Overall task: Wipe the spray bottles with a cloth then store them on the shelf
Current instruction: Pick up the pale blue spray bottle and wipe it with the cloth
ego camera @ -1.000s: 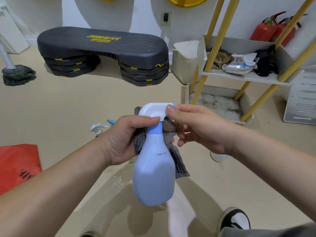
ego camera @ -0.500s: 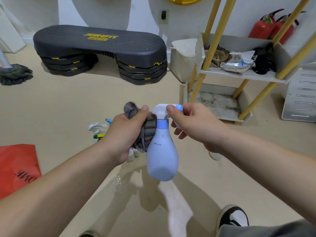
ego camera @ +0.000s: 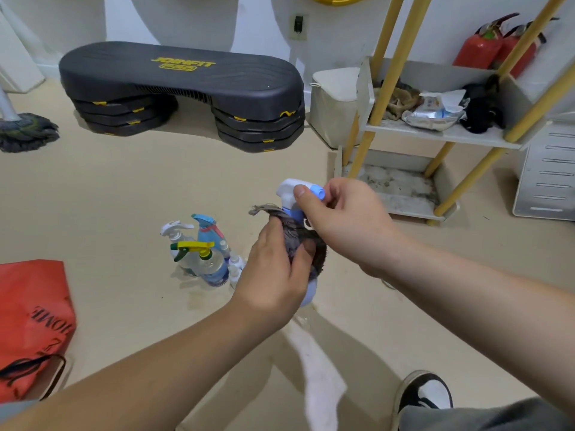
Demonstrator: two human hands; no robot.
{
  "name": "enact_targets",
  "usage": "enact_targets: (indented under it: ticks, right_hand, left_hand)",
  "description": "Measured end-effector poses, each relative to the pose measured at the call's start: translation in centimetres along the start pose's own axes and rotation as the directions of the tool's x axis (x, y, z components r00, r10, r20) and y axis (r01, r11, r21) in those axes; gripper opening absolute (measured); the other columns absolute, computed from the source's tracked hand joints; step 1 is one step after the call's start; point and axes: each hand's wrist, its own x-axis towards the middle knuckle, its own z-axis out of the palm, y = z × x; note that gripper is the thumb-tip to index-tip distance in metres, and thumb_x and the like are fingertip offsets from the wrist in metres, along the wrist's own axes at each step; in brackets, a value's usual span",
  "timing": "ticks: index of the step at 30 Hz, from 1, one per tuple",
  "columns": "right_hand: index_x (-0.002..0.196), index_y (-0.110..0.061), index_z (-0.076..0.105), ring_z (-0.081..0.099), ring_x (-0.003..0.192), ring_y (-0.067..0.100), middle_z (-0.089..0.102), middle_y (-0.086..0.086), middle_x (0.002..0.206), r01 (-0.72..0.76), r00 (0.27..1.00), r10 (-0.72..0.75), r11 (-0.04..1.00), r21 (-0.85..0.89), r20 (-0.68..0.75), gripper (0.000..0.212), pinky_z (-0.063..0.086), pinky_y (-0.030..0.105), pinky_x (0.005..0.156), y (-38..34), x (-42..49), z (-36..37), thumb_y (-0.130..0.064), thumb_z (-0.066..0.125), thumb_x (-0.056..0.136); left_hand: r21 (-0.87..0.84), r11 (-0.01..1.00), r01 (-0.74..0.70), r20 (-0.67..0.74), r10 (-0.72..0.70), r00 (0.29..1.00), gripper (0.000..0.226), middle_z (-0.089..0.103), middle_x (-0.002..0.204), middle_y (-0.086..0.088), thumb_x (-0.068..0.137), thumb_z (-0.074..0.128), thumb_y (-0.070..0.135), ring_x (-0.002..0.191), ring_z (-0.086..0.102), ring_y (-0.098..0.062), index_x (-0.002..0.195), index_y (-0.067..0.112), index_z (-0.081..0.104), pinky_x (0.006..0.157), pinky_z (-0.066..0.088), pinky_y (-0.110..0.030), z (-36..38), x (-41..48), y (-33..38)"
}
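My right hand (ego camera: 348,225) pinches the white trigger head of the pale blue spray bottle (ego camera: 291,194), thumb pressed near its blue nozzle, holding it in the air above the floor. My left hand (ego camera: 273,275) is closed around the grey cloth (ego camera: 298,241), which wraps the bottle's body so that only the neck and a bit of the base show; I cannot read any label on it.

Down on the beige floor (ego camera: 124,188), just left of my hands, a cluster of other spray bottles (ego camera: 202,253) stands upright, one with a yellow and green trigger; their labels are too small to read. Behind them sits a black step platform (ego camera: 180,79) with "JOINFIT PRO" in yellow on top. A red bag (ego camera: 28,318) at the far left carries black letters, "HOME" as far as I can tell.

To the right stands the shelf (ego camera: 441,135) on yellow poles, its middle tier holding rags and a crumpled packet. Two red fire extinguishers (ego camera: 494,45) lean by the white wall behind it, and a mop head (ego camera: 25,129) rests at the far left.
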Motion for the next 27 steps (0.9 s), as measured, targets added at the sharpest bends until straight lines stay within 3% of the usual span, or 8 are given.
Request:
enact_targets:
  ticks: [7, 11, 15, 17, 19, 21, 24, 27]
  right_hand:
    - [0.070, -0.018, 0.045, 0.036, 0.046, 0.008, 0.041, -0.005, 0.056, 0.003, 0.999, 0.003, 0.994, 0.113, -0.047, 0.042, 0.031, 0.019, 0.043, -0.3, -0.1, -0.3, -0.045, 0.065, 0.096]
    - [0.088, 0.007, 0.062, 0.065, 0.063, 0.016, 0.073, 0.020, 0.078, -0.074, 0.997, 0.072, 0.962, 0.262, 0.018, 0.051, 0.061, 0.047, 0.077, 0.5, 0.4, -0.9, -0.042, 0.062, 0.099]
    - [0.105, 0.011, 0.069, 0.071, 0.067, 0.017, 0.076, 0.023, 0.091, -0.125, 0.992, 0.107, 0.940, 0.316, 0.074, 0.051, 0.064, 0.046, 0.083, 0.8, 0.6, -1.5, -0.039, 0.059, 0.103]
    - [0.096, 0.007, 0.071, 0.071, 0.067, 0.019, 0.077, 0.021, 0.086, -0.133, 0.990, 0.113, 0.936, 0.327, 0.080, 0.049, 0.063, 0.048, 0.084, 0.7, 0.6, -1.3, -0.039, 0.058, 0.103]
    - [0.080, 0.005, 0.066, 0.065, 0.063, 0.021, 0.070, 0.016, 0.070, -0.118, 0.993, 0.100, 0.935, 0.336, 0.071, 0.049, 0.063, 0.052, 0.083, 0.6, 0.5, -0.9, -0.038, 0.059, 0.103]
    - [0.071, -0.002, 0.054, 0.056, 0.059, 0.022, 0.054, 0.010, 0.063, -0.080, 0.997, 0.073, 0.948, 0.308, 0.033, 0.049, 0.062, 0.049, 0.075, 0.5, 0.4, -0.6, -0.041, 0.062, 0.100]
    - [0.077, 0.003, 0.050, 0.054, 0.062, 0.020, 0.053, 0.013, 0.066, -0.032, 0.999, 0.031, 0.979, 0.201, 0.006, 0.055, 0.048, 0.038, 0.066, 0.4, 0.2, -0.5, -0.047, 0.064, 0.095]
    - [0.081, 0.003, 0.055, 0.069, 0.064, 0.026, 0.068, 0.026, 0.074, -0.099, 0.995, 0.094, 0.970, 0.222, 0.033, 0.049, 0.058, 0.037, 0.072, 0.9, 0.1, -0.5, -0.042, 0.063, 0.098]
  left_hand:
    - [0.124, 0.992, -0.020, -0.117, 0.035, 0.992, 0.024, 0.070, 0.103, 0.005, 0.104, 0.044, 0.050, 0.100, 0.064, -0.023, 0.110, 0.030, 0.056, 0.085, 0.051, -0.041, -1.5, 1.2, 0.7]
    - [-0.211, 0.944, 0.255, -0.076, -0.276, 0.958, 0.036, 0.073, 0.088, 0.007, 0.108, 0.042, 0.049, 0.085, 0.069, -0.019, 0.098, 0.024, 0.065, 0.072, 0.053, -0.035, -2.9, 2.8, 0.2]
    - [-0.471, 0.739, 0.482, 0.099, -0.499, 0.861, 0.041, 0.070, 0.069, 0.015, 0.108, 0.042, 0.052, 0.053, 0.065, -0.001, 0.091, 0.028, 0.070, 0.047, 0.044, -0.016, -3.9, 2.7, 1.6]
    - [-0.423, 0.840, 0.339, 0.032, -0.360, 0.932, 0.040, 0.076, 0.081, 0.020, 0.108, 0.039, 0.055, 0.071, 0.070, 0.003, 0.105, 0.033, 0.073, 0.062, 0.051, -0.022, -3.6, 2.4, 2.3]
    - [-0.123, 0.991, 0.061, -0.014, -0.063, 0.998, 0.035, 0.075, 0.100, 0.017, 0.105, 0.041, 0.059, 0.096, 0.069, -0.003, 0.112, 0.037, 0.067, 0.082, 0.053, -0.031, -3.0, 1.7, 2.5]
    - [0.169, 0.980, -0.109, 0.005, 0.110, 0.994, 0.035, 0.069, 0.108, 0.015, 0.096, 0.043, 0.062, 0.103, 0.065, -0.013, 0.117, 0.037, 0.057, 0.086, 0.052, -0.038, -2.4, 1.3, 2.3]
    - [0.115, 0.992, -0.053, 0.021, 0.051, 0.998, 0.034, 0.072, 0.106, 0.011, 0.101, 0.040, 0.059, 0.104, 0.066, -0.018, 0.112, 0.032, 0.057, 0.093, 0.053, -0.045, -2.6, 1.9, 1.0]
    - [-0.092, 0.987, 0.134, 0.113, -0.123, 0.986, 0.042, 0.077, 0.101, 0.007, 0.109, 0.036, 0.054, 0.102, 0.071, -0.016, 0.106, 0.026, 0.067, 0.092, 0.055, -0.039, -3.1, 2.5, 0.9]
